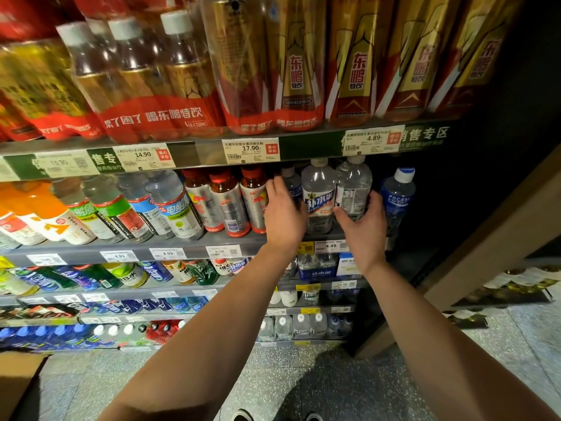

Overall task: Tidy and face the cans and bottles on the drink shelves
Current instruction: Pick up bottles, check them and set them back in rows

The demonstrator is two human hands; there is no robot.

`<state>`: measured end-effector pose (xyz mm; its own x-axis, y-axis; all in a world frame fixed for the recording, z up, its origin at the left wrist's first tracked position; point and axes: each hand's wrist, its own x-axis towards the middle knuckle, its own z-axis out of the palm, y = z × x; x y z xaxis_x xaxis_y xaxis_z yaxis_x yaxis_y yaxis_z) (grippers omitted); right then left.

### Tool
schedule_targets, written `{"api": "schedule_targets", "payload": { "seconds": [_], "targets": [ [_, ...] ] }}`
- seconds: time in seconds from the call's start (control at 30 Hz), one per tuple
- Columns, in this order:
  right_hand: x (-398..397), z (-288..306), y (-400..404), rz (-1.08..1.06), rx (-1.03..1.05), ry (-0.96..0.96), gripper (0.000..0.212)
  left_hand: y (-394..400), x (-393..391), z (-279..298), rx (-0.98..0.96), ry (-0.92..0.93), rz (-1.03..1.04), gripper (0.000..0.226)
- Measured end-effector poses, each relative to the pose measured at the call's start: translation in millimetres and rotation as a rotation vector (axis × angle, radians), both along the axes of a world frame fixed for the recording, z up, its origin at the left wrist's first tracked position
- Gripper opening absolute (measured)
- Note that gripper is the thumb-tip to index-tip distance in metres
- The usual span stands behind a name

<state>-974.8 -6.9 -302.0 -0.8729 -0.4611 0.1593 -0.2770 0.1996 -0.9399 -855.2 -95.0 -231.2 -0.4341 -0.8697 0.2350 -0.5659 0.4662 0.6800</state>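
Both hands up at the second shelf (230, 245), apart, one clear bottle between them; left hand (283, 214) lies with fingers fairly straight against the left side of the clear bottle with the blue-and-orange label (319, 196), fingertips reaching back toward a smaller dark-labelled bottle (292, 182) behind it; cannot tell if it grips or just presses; right hand (362, 218) is wrapped round the lower part of the second clear bottle (353, 185), thumb across its front, fingers curled round its right side.

Both clear bottles stand upright, long axis vertical, white caps up just under the shelf edge above; the left one shows its front label to the camera; the one in the right hand shows small print and a barcode-like panel, so its front faces away or sideways.

Just right of the right hand: blue Pocari Sweat bottle (397, 192), upright, leaning slightly right in the wide-angle view, label facing front; just left of the left hand: three red-capped silver-label bottles (226, 202), upright, labels forward; further left: row of clear and orange drink bottles (100, 208).

Above the hands: gold-and-red bottles (352, 62) and shrink-wrapped multipacks (145, 80), with price tags (250, 150) on the rail; below the forearms: more shelves of bottles, speckled floor (303, 375).
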Motion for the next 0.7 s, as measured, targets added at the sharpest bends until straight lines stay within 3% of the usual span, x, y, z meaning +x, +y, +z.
{"api": "schedule_targets", "payload": {
  "seconds": [0.23, 0.37, 0.5, 0.7],
  "targets": [
    [4.1, 5.0, -2.7, -0.031, 0.012, 0.044, 0.072, -1.3, -0.2, 1.7, -0.008, -0.048, 0.009, 0.056],
    [9.5, 9.5, -10.1, -0.067, -0.021, 0.049, 0.081, 5.0, 5.2, -8.4, -0.011, 0.097, 0.000, 0.064],
    [7.4, 13.3, -10.9, -0.055, -0.057, 0.030, 0.082, 21.5, 4.8, -32.7, 0.111, 0.327, -0.012, 0.051],
    [2.7, 11.7, -5.5, -0.108, -0.036, 0.089, 0.075, 30.3, -2.9, -53.8, 0.280, 0.400, -0.117, 0.043]
  ]
}}
